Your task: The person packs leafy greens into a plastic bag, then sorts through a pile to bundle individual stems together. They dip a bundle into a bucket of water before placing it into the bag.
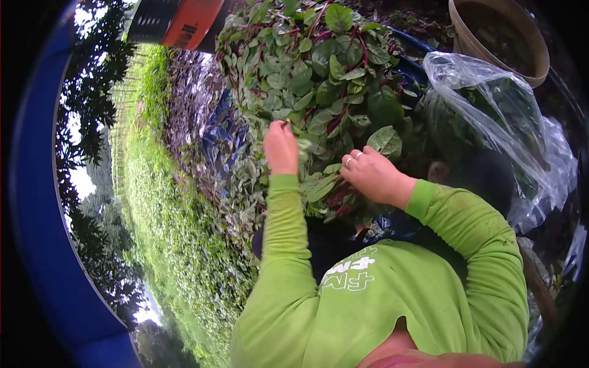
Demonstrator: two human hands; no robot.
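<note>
A large heap of leafy greens with dark red stems (319,80), looking like Malabar spinach, lies in front of me. Over its near left part, my left hand (281,150) is closed with the fingertips pinched together. Blurred pale green leaves are right beside that hand; what it grips is too small to tell. My right hand (377,176), with rings on its fingers, is closed on red-stemmed greens (325,187) at the near side of the heap. A broad single leaf (386,142) stands just beyond its knuckles.
To the right, a clear plastic bag (491,104) with greens inside lies near a brown tub (457,27). A black and orange drum (178,24) stands at the far left. Blue sheeting (224,132) shows beside the heap, and grassy growth (178,227) stretches away left.
</note>
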